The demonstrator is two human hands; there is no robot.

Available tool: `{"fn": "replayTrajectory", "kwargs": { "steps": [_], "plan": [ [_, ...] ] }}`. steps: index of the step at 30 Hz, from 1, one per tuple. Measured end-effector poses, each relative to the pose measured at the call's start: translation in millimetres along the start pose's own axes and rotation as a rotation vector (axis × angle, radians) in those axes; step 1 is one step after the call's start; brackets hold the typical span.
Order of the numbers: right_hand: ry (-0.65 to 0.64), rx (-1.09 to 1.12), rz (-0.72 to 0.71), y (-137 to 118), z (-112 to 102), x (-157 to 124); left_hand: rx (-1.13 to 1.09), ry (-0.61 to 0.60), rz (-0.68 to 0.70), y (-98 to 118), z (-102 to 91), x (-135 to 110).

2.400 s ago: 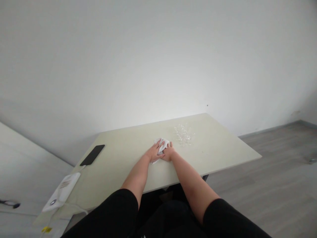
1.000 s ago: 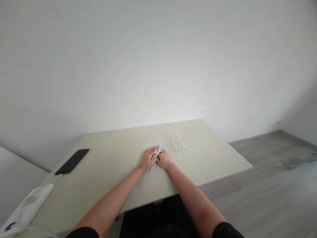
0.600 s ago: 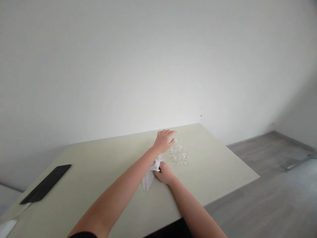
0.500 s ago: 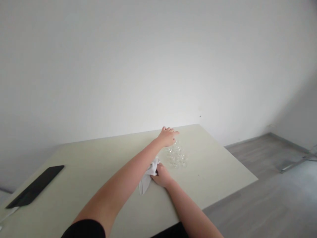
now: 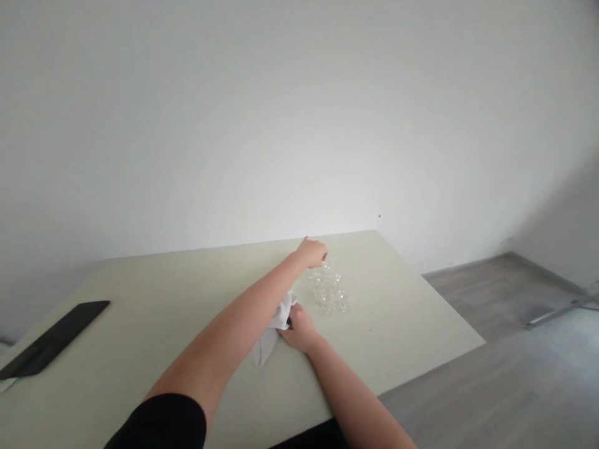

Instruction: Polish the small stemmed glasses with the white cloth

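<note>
Several small clear glasses (image 5: 329,288) stand clustered on a pale table (image 5: 154,312), toward its far right part. My left hand (image 5: 311,252) reaches across to the far side of the cluster, its fingers curled down over the rearmost glass; whether it grips the glass I cannot tell. My right hand (image 5: 299,329) rests on the table just in front of the glasses, closed on a white cloth (image 5: 272,329) that trails to the left under my left forearm.
A black phone (image 5: 51,338) lies flat near the table's left edge. A white wall rises behind the table. Grey wooden floor (image 5: 496,374) lies to the right, with a metal object at the far right edge of the view.
My left hand let go of the cloth and reached forward over the glasses, then curled its fingers down at the rear one. My right hand stayed on the cloth. The view shifted.
</note>
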State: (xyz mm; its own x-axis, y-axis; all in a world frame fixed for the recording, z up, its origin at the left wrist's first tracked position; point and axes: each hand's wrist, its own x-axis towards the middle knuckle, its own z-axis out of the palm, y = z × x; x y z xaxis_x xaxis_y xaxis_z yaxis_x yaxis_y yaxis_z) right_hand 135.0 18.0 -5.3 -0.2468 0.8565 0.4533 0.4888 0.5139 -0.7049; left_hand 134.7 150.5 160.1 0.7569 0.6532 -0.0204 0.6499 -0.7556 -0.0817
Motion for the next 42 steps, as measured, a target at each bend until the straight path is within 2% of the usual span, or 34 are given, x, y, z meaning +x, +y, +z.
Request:
{"fn": "replayTrajectory", "kwargs": {
  "steps": [4,10,14,18,22,25,30,38,42],
  "plan": [
    [-0.01,-0.013,-0.042,1,0,-2,-0.062,0.062,-0.141,-26,1.1,-29],
    [-0.021,-0.002,-0.062,0,-2,-2,-0.055,0.128,-0.443,-82,1.4,-98],
    [-0.018,-0.022,-0.063,0,-1,-2,-0.025,0.068,-0.642,-115,10.5,-144],
    [-0.028,-0.044,-0.042,2,-1,-2,-0.062,-0.007,-0.776,-136,15.1,-180],
    [-0.029,-0.022,-0.028,4,-1,-4,-0.11,-0.093,-0.828,-144,11.3,-200],
    [-0.033,0.006,-0.028,5,-1,-4,-0.05,-0.119,-0.838,-142,7.4,-208],
    [-0.029,0.016,-0.054,4,-1,-4,0.034,-0.167,-0.816,-141,2.7,-214],
    [-0.03,0.013,-0.052,4,-1,-4,0.007,-0.228,-0.793,-147,3.1,-220],
    [-0.035,0.015,-0.041,4,-1,-4,0.103,-0.184,-0.8,-137,-6.3,-223]
  ]
}}
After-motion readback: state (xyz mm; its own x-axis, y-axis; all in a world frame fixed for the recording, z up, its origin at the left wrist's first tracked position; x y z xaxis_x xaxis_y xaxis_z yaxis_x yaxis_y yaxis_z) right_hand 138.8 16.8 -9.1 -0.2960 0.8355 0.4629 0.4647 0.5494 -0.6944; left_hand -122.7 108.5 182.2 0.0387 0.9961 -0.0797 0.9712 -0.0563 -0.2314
